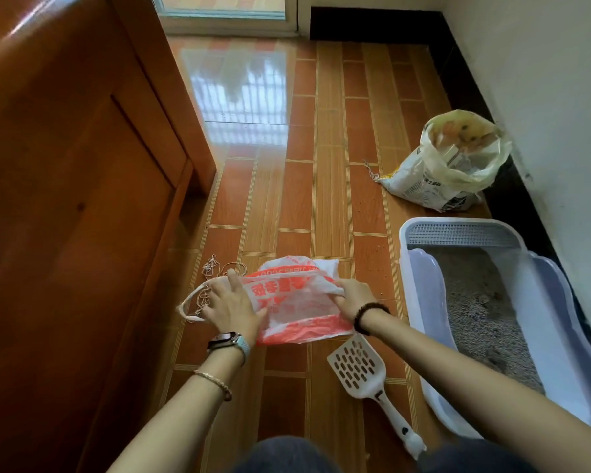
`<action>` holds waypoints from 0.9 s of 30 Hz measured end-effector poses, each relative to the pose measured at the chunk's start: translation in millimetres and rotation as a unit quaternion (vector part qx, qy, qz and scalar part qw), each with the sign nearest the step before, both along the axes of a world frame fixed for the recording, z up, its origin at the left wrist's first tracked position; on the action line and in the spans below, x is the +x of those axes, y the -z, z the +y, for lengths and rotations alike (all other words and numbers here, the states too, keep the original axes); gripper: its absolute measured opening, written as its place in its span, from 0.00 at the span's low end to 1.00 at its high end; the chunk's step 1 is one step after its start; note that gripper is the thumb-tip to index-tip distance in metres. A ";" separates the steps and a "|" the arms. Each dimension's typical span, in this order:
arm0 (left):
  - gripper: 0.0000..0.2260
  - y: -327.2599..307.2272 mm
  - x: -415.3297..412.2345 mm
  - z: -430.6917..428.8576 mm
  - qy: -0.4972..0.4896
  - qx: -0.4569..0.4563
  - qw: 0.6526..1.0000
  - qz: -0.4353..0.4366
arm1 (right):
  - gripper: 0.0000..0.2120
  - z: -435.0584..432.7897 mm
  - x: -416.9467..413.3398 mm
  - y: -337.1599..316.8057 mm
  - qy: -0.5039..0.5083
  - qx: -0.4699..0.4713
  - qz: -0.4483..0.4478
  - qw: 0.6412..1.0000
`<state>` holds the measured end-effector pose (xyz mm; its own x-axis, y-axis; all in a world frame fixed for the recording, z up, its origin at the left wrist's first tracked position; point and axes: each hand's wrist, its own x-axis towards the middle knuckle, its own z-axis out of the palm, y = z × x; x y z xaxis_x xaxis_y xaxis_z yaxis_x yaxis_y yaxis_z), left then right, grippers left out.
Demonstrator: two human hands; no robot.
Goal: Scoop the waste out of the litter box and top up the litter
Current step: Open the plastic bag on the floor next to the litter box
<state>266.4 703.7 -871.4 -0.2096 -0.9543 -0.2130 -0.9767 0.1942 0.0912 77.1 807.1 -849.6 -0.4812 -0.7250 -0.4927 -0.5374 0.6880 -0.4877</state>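
Head view. Floor [301, 199]: glossy orange-brown tile. Wooden cabinet [69, 186] at left, white wall [553, 97] at right.

Your left hand [231, 303]: fingers straight, lying on left edge of plastic bag [297, 298], which lies on floor. Your right hand [354, 297]: fingers curled, gripping bag's right edge.

Litter box [423, 285] right of bag, along wall, grey litter inside. Scoop [359, 368] on floor between bag and box. Open litter sack [423, 179] beyond box. String tangle [210, 268] beside your left hand.

We counted two hands, a left hand [231, 302] and a right hand [352, 298], one red-and-white plastic bag [294, 302], one white slotted scoop [357, 367], one pale litter box [423, 285], one open litter sack [423, 179], one wristwatch [224, 337] and two bracelets, a gold bracelet [215, 382] and a dark bead bracelet [369, 314].
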 end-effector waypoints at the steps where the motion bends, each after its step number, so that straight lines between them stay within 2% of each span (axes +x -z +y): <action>1: 0.43 1.8 -1.6 -1.7 0.010 -0.017 1.000 -0.024 | 0.11 0.0 0.7 -0.5 0.017 -0.016 -0.022 0.999; 2: 0.40 3.4 -2.1 -3.8 0.035 -0.035 0.997 -0.052 | 0.12 0.1 0.6 0.1 0.033 -0.030 -0.047 0.998; 5: 0.16 3.2 -1.4 -8.0 0.092 -0.035 0.992 -0.084 | 0.15 -0.7 -1.6 2.5 0.072 -0.044 -0.085 0.993; 6: 0.11 3.7 0.6 -7.4 0.099 -0.028 0.991 -0.090 | 0.16 -1.6 -2.4 3.0 0.086 -0.043 -0.099 0.990; 7: 0.11 2.6 1.1 -5.4 0.085 -0.001 0.994 -0.073 | 0.16 -2.3 -3.1 2.6 0.107 -0.039 -0.114 0.987; 8: 0.12 6.8 2.4 -3.9 0.079 0.016 0.996 -0.030 | 0.17 -3.0 -4.6 2.7 0.133 -0.034 -0.132 0.982; 9: 0.11 5.1 2.0 -2.4 0.033 0.052 0.995 0.078 | 0.16 -3.3 -6.8 0.6 0.165 -0.032 -0.154 0.974; 11: 0.04 0.5 4.1 -4.0 -0.060 0.111 0.958 0.256 | 0.16 -3.1 -14.1 -0.8 0.230 -0.040 -0.210 0.949; 12: 0.05 0.8 5.9 -7.9 -0.080 0.126 0.935 0.322 | 0.15 -2.0 -18.9 -0.1 0.262 -0.044 -0.242 0.933; 16: 0.13 7.1 20.6 -27.5 -0.133 0.171 0.872 0.440 | 0.10 2.2 -32.1 2.6 0.392 -0.064 -0.392 0.830; 18: 0.14 1.6 19.0 -26.7 -0.189 0.210 0.823 0.493 | 0.08 2.7 -32.0 3.2 0.407 -0.061 -0.427 0.806; 20: 0.15 -1.6 15.1 -25.7 -0.212 0.223 0.808 0.502 | 0.09 0.5 -29.4 4.0 0.402 -0.045 -0.398 0.823; 21: 0.16 -2.8 13.4 -25.0 -0.200 0.222 0.818 0.491 | 0.10 -0.5 -28.9 7.0 0.388 -0.041 -0.352 0.851; 22: 0.17 -0.6 13.9 -25.6 -0.170 0.213 0.847 0.457 | 0.11 -2.0 -27.6 8.6 0.354 -0.041 -0.284 0.890; 24: 0.16 3.6 16.6 -25.3 -0.086 0.158 0.928 0.327 | 0.07 -3.3 -22.8 10.7 0.245 -0.061 -0.132 0.959; 25: 0.14 3.5 17.1 -23.5 -0.058 0.117 0.953 0.273 | 0.08 -3.3 -19.3 9.7 0.193 -0.083 -0.072 0.975; 26: 0.12 3.0 17.0 -20.5 -0.037 0.075 0.965 0.249 | 0.11 -2.2 -15.5 8.6 0.142 -0.099 -0.023 0.985; 27: 0.15 0.7 16.8 -16.1 -0.014 0.042 0.967 0.251 | 0.14 -0.7 -12.0 7.3 0.090 -0.107 0.026 0.990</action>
